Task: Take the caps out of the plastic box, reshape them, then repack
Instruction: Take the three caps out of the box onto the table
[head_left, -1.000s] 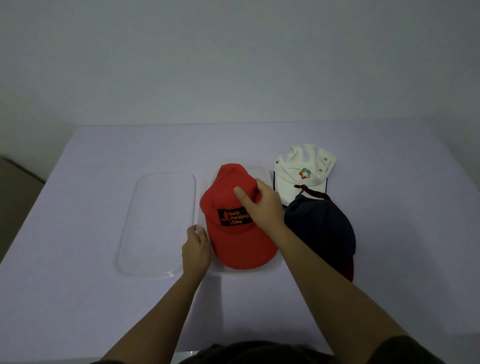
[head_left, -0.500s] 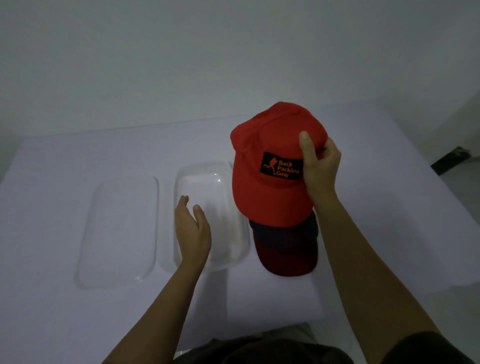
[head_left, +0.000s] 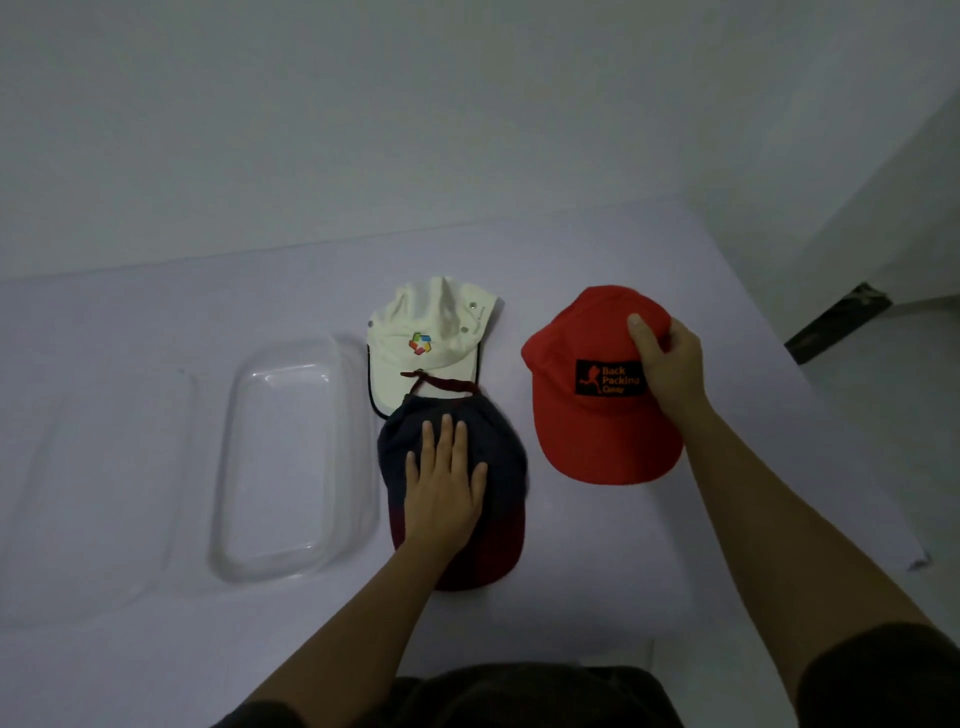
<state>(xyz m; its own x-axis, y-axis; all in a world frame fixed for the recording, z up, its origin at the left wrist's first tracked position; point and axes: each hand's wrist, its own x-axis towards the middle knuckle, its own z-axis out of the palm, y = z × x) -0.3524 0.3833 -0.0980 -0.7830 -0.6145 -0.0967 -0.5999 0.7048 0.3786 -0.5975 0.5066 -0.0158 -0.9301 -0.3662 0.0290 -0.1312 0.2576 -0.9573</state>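
Note:
The clear plastic box (head_left: 358, 499) stands with nothing in it, left of centre on the table. A white cap (head_left: 415, 358) with a coloured logo lies just right of the box's far end. In front of it lies a dark navy and maroon cap (head_left: 498, 467), and my left hand (head_left: 444, 483) rests flat on its crown with straight fingers. A red cap (head_left: 587, 415) with a black patch lies on the table at the right. My right hand (head_left: 667, 364) grips the crown of the red cap, thumb on top.
The clear lid (head_left: 104, 493) lies flat to the left of the box. The table (head_left: 208, 301) has a pale lilac cover; its right edge drops to the floor at far right. A plain wall stands behind.
My right hand carried the red cap out of the box, over to the right, and set it down on the table. My left hand left the box rim and now lies on the dark cap.

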